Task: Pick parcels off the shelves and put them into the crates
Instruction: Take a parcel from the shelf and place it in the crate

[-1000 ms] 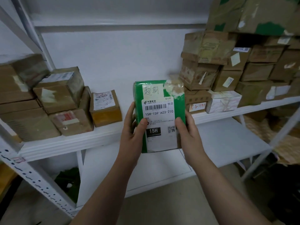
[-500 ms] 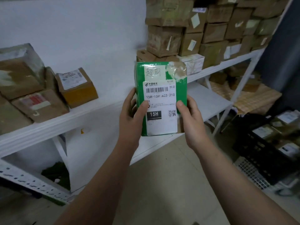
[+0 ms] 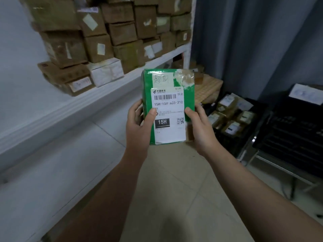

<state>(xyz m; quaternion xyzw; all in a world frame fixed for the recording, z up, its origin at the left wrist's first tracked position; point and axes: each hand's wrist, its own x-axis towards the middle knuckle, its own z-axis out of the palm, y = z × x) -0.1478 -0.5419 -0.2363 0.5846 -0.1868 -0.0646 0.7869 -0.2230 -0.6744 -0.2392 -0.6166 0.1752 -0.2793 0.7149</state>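
The head camera, the only view, shows the job partway through. One green parcel (image 3: 167,105) is off the shelf (image 3: 70,109) and in the hands, held up in mid-air over the floor (image 3: 174,189), so it has been picked but not yet put down. A black crate (image 3: 229,142) low on the right already has several brown parcels lying in it, which suggests part of the work is done. A second black crate (image 3: 288,137) sits further right with a white sheet on top; what is inside it cannot be made out. Many cardboard boxes (image 3: 122,32) are stacked on the shelf at the upper left, so I judge that plenty of picking is left. For this parcel, what remains is the carry over to a crate and the drop.

The parcel stands upright, with its white label (image 3: 168,116) facing the camera. The left hand (image 3: 139,130) grips its lower left edge and the right hand (image 3: 201,130) its lower right edge. Each thumb lies across the front: the left thumb (image 3: 151,114) on the label's left margin, the right thumb (image 3: 189,112) just at the label's right side. The other fingers wrap round behind and are mostly hidden, so both hands are clamped on the parcel with the thumbs in front and the fingers at the back. The top half stands free above both hands. The nearer crate lies below and to the right of the parcel, well apart from it.
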